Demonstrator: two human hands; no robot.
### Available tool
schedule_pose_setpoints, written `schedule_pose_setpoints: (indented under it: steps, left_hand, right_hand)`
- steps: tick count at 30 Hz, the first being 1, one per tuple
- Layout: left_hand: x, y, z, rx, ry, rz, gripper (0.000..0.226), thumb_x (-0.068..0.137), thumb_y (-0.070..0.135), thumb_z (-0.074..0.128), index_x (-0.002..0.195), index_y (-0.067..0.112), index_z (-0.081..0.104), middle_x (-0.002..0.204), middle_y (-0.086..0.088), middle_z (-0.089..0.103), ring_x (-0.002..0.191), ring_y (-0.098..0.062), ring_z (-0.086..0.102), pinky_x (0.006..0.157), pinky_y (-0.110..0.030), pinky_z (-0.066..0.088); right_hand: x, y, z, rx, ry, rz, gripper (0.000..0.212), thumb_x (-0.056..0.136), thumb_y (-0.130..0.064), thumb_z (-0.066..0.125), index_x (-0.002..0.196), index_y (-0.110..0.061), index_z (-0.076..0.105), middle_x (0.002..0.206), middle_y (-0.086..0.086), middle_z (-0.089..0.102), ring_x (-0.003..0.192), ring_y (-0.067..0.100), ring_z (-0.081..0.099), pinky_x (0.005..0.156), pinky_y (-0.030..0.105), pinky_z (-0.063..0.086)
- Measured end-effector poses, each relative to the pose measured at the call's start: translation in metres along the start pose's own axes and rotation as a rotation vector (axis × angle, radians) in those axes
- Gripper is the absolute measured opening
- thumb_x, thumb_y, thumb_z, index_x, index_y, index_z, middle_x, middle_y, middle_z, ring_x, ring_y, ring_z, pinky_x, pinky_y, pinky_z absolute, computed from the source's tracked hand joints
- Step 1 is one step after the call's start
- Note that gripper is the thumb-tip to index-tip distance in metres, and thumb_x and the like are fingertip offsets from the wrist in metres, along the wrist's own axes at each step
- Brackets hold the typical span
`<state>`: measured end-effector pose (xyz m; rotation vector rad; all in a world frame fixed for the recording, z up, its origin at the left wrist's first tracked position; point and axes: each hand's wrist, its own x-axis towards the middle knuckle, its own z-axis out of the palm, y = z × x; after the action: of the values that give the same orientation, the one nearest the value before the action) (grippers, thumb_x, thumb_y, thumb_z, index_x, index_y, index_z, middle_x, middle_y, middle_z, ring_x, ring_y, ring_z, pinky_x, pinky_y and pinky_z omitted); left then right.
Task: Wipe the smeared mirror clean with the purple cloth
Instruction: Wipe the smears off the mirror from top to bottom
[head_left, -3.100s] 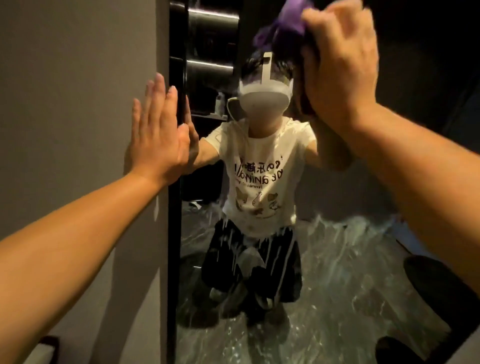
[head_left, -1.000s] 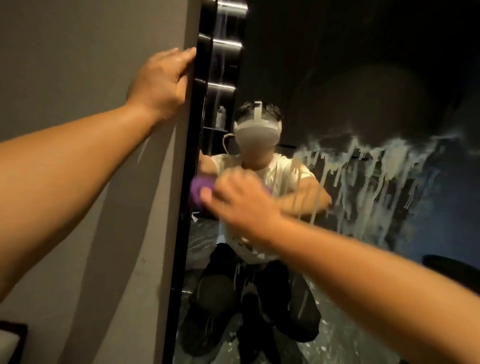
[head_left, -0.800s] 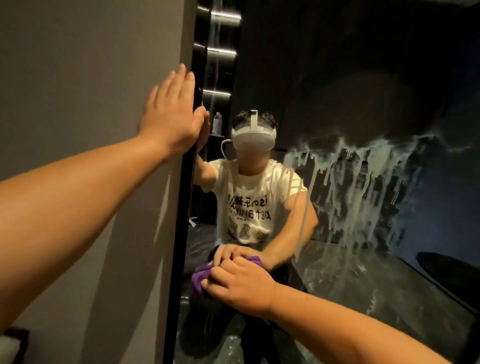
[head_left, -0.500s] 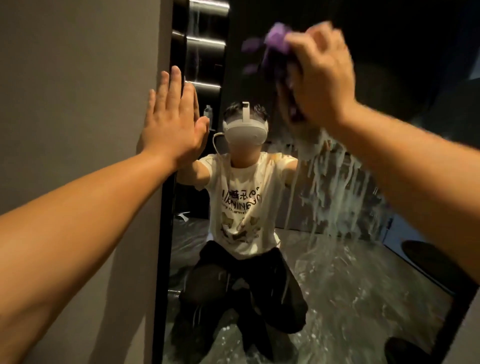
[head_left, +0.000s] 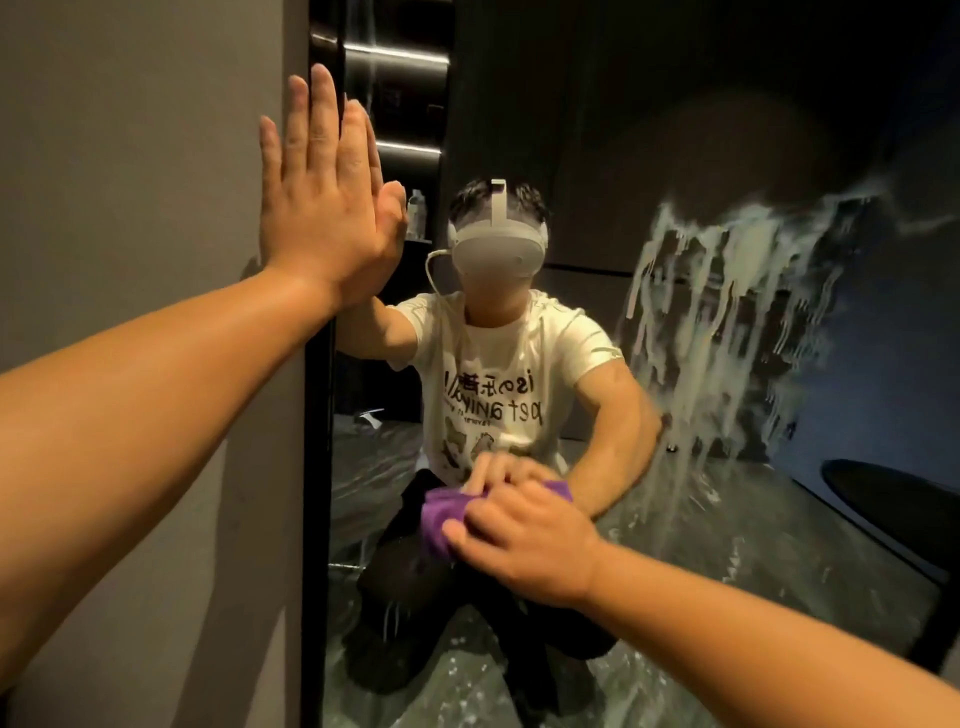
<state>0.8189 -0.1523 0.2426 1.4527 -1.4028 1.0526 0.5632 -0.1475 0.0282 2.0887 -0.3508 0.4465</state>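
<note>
Grey wall (head_left: 145, 208) fills your view from 7 to 11 o'clock, and just beside it stands the tall mirror (head_left: 649, 156) in its thin black frame (head_left: 316, 467), taking up everything from 12 through 5 o'clock. Your left hand (head_left: 322, 208) sits at about 10 o'clock with its fingers straight and close together, palm flat where the wall meets the frame, thumb side toward the glass; it holds nothing. Your right hand (head_left: 524, 540) is at about 5 o'clock, low on the mirror, fingers curled over the purple cloth (head_left: 441, 517), which is bunched between your palm and the glass and sticks out at the hand's 9 o'clock side. White smears (head_left: 727, 312) run down the glass in long drips at 3 o'clock, up and to the right of the cloth and apart from it; thinner runs trail on toward 4 o'clock. In the glass you see a kneeling person in a pale printed T-shirt (head_left: 493, 389) and dark trousers, wearing a white headset (head_left: 496, 254). Lit shelf strips (head_left: 395, 52) show in the reflection at 12 o'clock. A dark rounded shape (head_left: 893, 519) sits at 4 o'clock; you cannot tell what it is.
</note>
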Motion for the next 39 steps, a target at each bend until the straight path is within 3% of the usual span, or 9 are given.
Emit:
schedule_pose_setpoints:
  steps: [5,11,14,18,21,25,32,36,39]
  left_hand:
    - [0.002,0.004,-0.010,0.062,-0.077,-0.024,0.073,0.101,0.048,0.018,0.158,0.006,0.003,0.164,-0.017,-0.010,0.151,-0.031,-0.011,0.122,-0.052,-0.002]
    - [0.007,0.017,-0.024,0.064,-0.106,-0.057,0.074,0.101,0.046,0.027,0.158,0.004,0.004,0.164,-0.017,-0.008,0.151,-0.031,-0.010,0.121,-0.055,-0.001]
    - [0.017,0.044,-0.031,-0.005,-0.088,0.016,0.074,0.101,0.044,0.033,0.157,0.004,0.006,0.165,-0.017,-0.006,0.152,-0.031,-0.008,0.121,-0.052,-0.003]
    - [0.036,0.080,-0.027,-0.055,-0.072,0.100,0.070,0.102,0.039,0.033,0.157,0.004,0.010,0.165,-0.017,-0.003,0.152,-0.031,-0.005,0.123,-0.050,0.000]
    - [0.041,0.085,-0.015,-0.059,-0.042,0.112,0.068,0.102,0.038,0.030,0.156,0.001,0.010,0.165,-0.018,-0.002,0.152,-0.032,-0.004,0.122,-0.050,-0.001]
    - [0.039,0.083,-0.006,-0.057,-0.006,0.128,0.072,0.098,0.041,0.020,0.156,0.000,0.009,0.164,-0.020,-0.001,0.152,-0.034,-0.004,0.122,-0.051,-0.002]
    - [0.026,0.103,-0.014,-0.079,0.031,0.195,0.068,0.100,0.038,0.028,0.156,0.004,0.012,0.165,-0.018,0.001,0.152,-0.032,-0.003,0.122,-0.053,-0.001]
    - [0.021,0.121,-0.010,-0.096,-0.024,0.201,0.068,0.101,0.042,0.027,0.157,0.006,0.013,0.165,-0.015,-0.001,0.152,-0.029,-0.006,0.123,-0.050,-0.003]
    - [0.021,0.121,-0.006,-0.065,-0.034,0.194,0.068,0.102,0.044,0.026,0.157,0.006,0.011,0.165,-0.014,-0.003,0.152,-0.028,-0.008,0.122,-0.049,-0.004]
  right_hand:
    - [-0.001,-0.007,-0.012,0.100,-0.119,-0.020,0.032,0.092,-0.024,0.060,0.124,-0.020,0.056,0.096,0.002,0.058,0.080,0.022,0.053,0.065,0.037,0.042]
    - [0.060,0.174,-0.152,-0.022,0.295,0.541,0.018,0.096,-0.023,0.051,0.104,-0.031,0.065,0.088,-0.006,0.057,0.083,0.019,0.056,0.075,0.032,0.051]
    - [0.067,0.265,-0.203,-0.286,0.419,0.703,0.038,0.095,-0.028,0.041,0.127,-0.017,0.057,0.117,0.018,0.057,0.106,0.035,0.054,0.084,0.039,0.042]
    - [0.071,0.309,-0.214,-0.379,0.286,0.810,0.041,0.100,-0.026,0.038,0.139,-0.016,0.044,0.136,0.019,0.047,0.120,0.037,0.046,0.094,0.043,0.041]
    - [0.078,0.292,-0.194,-0.348,0.279,0.787,0.039,0.099,-0.021,0.044,0.138,-0.014,0.045,0.129,0.024,0.049,0.110,0.039,0.050,0.083,0.044,0.046]
    - [0.048,0.199,-0.120,-0.254,0.336,0.485,0.032,0.091,-0.017,0.060,0.123,-0.014,0.055,0.103,0.017,0.059,0.088,0.030,0.046,0.065,0.036,0.035]
    - [-0.080,0.014,-0.005,-0.033,-0.070,-0.042,0.028,0.095,-0.025,0.057,0.122,-0.018,0.060,0.097,0.004,0.059,0.076,0.024,0.054,0.065,0.039,0.040]
    - [-0.079,0.011,-0.014,0.067,-0.127,0.018,0.025,0.095,-0.026,0.059,0.120,-0.022,0.058,0.096,0.000,0.056,0.076,0.021,0.052,0.064,0.037,0.037]
    - [-0.046,0.064,-0.064,0.126,0.001,0.129,0.005,0.101,-0.029,0.057,0.102,-0.024,0.056,0.089,0.001,0.060,0.078,0.023,0.057,0.065,0.042,0.044]
